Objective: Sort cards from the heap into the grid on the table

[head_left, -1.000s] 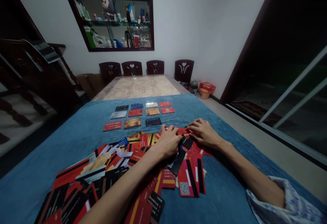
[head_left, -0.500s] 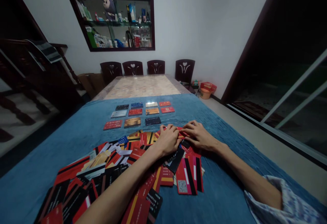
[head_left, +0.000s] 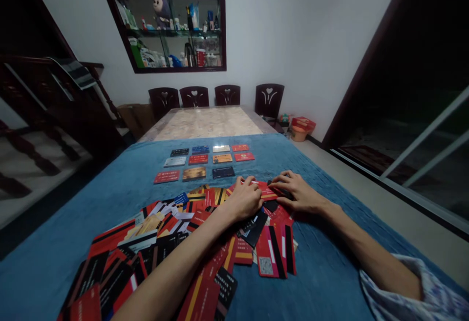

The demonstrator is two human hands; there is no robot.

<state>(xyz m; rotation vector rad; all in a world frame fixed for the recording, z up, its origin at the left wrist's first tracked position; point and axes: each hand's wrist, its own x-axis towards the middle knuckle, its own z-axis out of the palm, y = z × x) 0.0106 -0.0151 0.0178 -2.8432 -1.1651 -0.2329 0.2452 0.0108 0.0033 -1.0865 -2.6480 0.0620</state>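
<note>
Cards (head_left: 200, 217) — beneath left grip (head_left: 245, 198) and right grip (head_left: 299, 193)

View from my end of the table (head_left: 208, 121), its near part covered by a blue cloth (head_left: 330, 272), its marbled top visible beyond. Facing me: four dark chairs (head_left: 227, 97) with heart-shaped cut-outs; above them, a wall niche (head_left: 179, 70) with glass shelving, holding a purple plush toy (head_left: 163, 14) (upper level) and a dark flask (head_left: 189, 55) beside a red canister (head_left: 201, 57) (lower level). To my left: a wooden railing (head_left: 27, 138), draped with a striped cloth (head_left: 75, 73). To my right: an orange tub (head_left: 298, 134) on the floor.
</note>
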